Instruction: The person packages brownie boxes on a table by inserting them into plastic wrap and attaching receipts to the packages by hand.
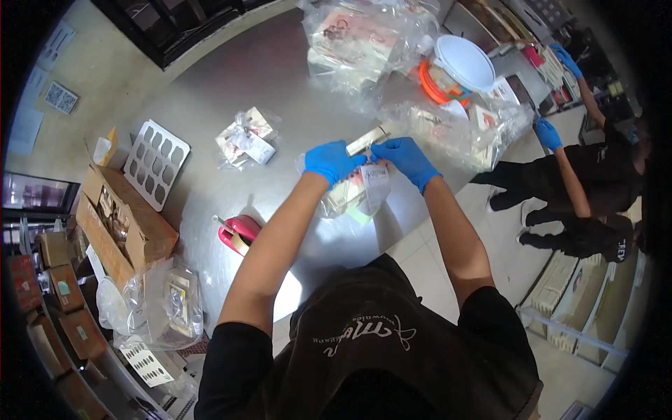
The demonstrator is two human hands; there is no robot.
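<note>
Both my hands wear blue gloves and meet over a clear plastic bag [344, 194] of pale boxes with a white printed label [375, 183]. My left hand [332, 162] is closed on the top of the bag, at its left side. At the right, my right hand [407, 161] pinches the gathered plastic near the label. A small pale rolled piece [367, 140] lies just above, between the hands. Farther left on the metal table [203, 182] rests another tied bag of boxes [246, 138] with a label.
Bagged boxes [357, 42], a white-lidded tub [463, 64] and more bags [455, 133] stand at the back. A pink tape dispenser [240, 232], a label sheet [155, 164] and a cardboard box [126, 224] are left. Another person [567, 175] in blue gloves works at the right.
</note>
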